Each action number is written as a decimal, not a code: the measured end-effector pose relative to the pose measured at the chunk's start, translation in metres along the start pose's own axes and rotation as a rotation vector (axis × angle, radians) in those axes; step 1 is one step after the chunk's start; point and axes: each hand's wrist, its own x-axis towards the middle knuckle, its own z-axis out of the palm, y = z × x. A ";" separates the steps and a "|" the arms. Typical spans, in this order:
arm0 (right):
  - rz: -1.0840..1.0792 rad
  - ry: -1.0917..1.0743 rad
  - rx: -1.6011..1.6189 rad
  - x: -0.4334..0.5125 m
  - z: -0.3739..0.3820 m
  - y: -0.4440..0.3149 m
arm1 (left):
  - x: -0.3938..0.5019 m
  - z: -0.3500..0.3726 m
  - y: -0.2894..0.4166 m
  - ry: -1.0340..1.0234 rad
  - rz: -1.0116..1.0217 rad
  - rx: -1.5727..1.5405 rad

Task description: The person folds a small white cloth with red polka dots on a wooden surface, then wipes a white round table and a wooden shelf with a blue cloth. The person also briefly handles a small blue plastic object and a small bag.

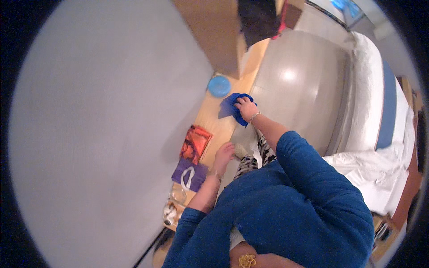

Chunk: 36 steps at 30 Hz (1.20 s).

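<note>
My right hand (246, 109) presses a blue cloth (231, 106) onto a long, narrow wooden shelf (216, 124), with part of the cloth hanging over the front edge. My left hand (225, 156) is at the same edge, lower in the view, with nothing in it. Beyond the cloth, near the wall, sits a round blue container or lid (219, 86). To the left of my left hand lies a flat orange-red item (196, 142) with a dark print. Next to it is a purple bag or packet (199, 171) with a white loop (187, 178) on it.
A tall wooden panel (214, 37) rises from the shelf's far part, with a dark item (257, 21) beside it. A clear glass vessel (177, 195) and a white object (170, 211) stand at the near end. Plain wall (100, 117) borders the left; a bed (367, 100) stands right across the floor (298, 97).
</note>
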 end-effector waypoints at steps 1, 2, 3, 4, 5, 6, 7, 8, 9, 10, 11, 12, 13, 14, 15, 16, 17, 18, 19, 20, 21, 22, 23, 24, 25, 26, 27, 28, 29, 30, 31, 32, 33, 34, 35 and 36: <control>0.117 -0.030 0.074 0.003 -0.010 0.016 | 0.005 0.005 0.005 -0.031 0.009 0.017; 0.203 -0.086 0.159 -0.001 -0.014 0.026 | 0.008 0.011 0.009 -0.054 0.014 0.043; 0.286 -0.139 0.245 -0.003 -0.019 0.037 | 0.011 0.019 0.013 -0.057 -0.009 0.088; 0.364 -0.186 0.334 -0.004 -0.026 0.047 | 0.012 0.026 0.017 -0.056 0.026 0.094; 0.332 -0.120 0.370 -0.012 -0.026 0.049 | 0.012 0.034 0.022 -0.037 0.035 0.121; 0.309 -0.104 0.387 -0.023 -0.024 0.048 | 0.013 0.043 0.028 -0.018 0.058 0.139; 0.352 -0.128 0.535 -0.036 -0.021 0.046 | 0.014 0.053 0.033 -0.049 0.122 0.154; 0.337 -0.118 0.627 -0.051 -0.017 0.040 | 0.017 0.063 0.038 -0.080 0.203 0.154; 0.293 -0.100 0.683 -0.067 -0.016 0.036 | 0.022 0.073 0.046 -0.103 0.293 0.152; 0.226 -0.044 0.700 -0.082 -0.015 0.032 | 0.027 0.083 0.053 -0.111 0.239 0.170; 0.214 -0.130 0.852 -0.095 -0.016 0.033 | 0.033 0.094 0.061 -0.090 0.153 0.193; 0.240 -0.097 0.937 -0.109 -0.015 0.032 | 0.038 0.104 0.065 -0.134 0.180 0.271; 0.291 -0.074 0.997 -0.121 -0.016 0.035 | 0.041 0.115 0.071 -0.164 0.197 0.362; 0.297 -0.056 1.058 -0.129 -0.017 0.044 | 0.048 0.125 0.076 -0.181 0.163 0.425; 0.301 -0.014 1.107 -0.134 -0.021 0.060 | 0.057 0.139 0.083 -0.186 0.133 0.514; 0.274 0.040 1.013 -0.138 -0.025 0.079 | 0.062 0.151 0.090 -0.228 0.230 0.629; 0.327 0.128 1.011 -0.140 -0.028 0.097 | 0.070 0.167 0.098 -0.261 0.224 0.603; 0.385 0.223 1.008 -0.141 -0.030 0.113 | 0.078 0.181 0.104 -0.304 0.218 0.564; 0.472 0.259 0.986 -0.146 -0.032 0.124 | 0.081 0.194 0.108 -0.338 0.204 0.519; 0.509 0.352 1.001 -0.153 -0.036 0.140 | 0.085 0.208 0.113 -0.350 0.184 0.515; 0.564 0.372 1.021 -0.161 -0.039 0.149 | 0.089 0.222 0.118 -0.397 0.195 0.521; 0.618 0.392 1.038 -0.170 -0.043 0.160 | 0.091 0.238 0.123 -0.445 0.207 0.525; 0.676 0.417 1.041 -0.179 -0.047 0.170 | 0.093 0.255 0.130 -0.493 0.218 0.530; 0.722 0.473 1.158 -0.192 -0.050 0.173 | 0.091 0.270 0.136 -0.478 0.247 0.630; 0.756 0.496 1.226 -0.203 -0.052 0.176 | 0.092 0.285 0.142 -0.525 0.263 0.672; 0.801 0.526 1.282 -0.215 -0.054 0.178 | 0.091 0.298 0.147 -0.558 0.268 0.728; 0.868 0.536 1.330 -0.227 -0.055 0.180 | 0.089 0.312 0.151 -0.587 0.278 0.788; 0.912 0.630 1.332 -0.240 -0.054 0.179 | 0.088 0.327 0.153 -0.635 0.246 0.811; 0.945 0.699 1.405 -0.251 -0.054 0.180 | 0.088 0.342 0.155 -0.679 0.217 0.837; 0.984 0.774 1.466 -0.261 -0.055 0.179 | 0.088 0.355 0.156 -0.734 0.204 0.861; 1.042 0.840 1.538 -0.272 -0.055 0.177 | 0.087 0.367 0.154 -0.785 0.167 0.879; 1.073 0.907 1.568 -0.283 -0.056 0.175 | 0.086 0.382 0.153 -0.855 0.146 0.893; 1.124 0.962 1.603 -0.294 -0.059 0.173 | 0.087 0.400 0.152 -0.934 0.135 0.903; 1.172 1.012 1.631 -0.305 -0.063 0.171 | 0.087 0.417 0.150 -0.979 0.091 0.924; 1.217 1.054 1.655 -0.316 -0.066 0.169 | 0.086 0.434 0.145 -1.023 0.056 0.936; 1.255 1.147 1.660 -0.326 -0.068 0.162 | 0.083 0.448 0.140 -1.060 0.022 0.942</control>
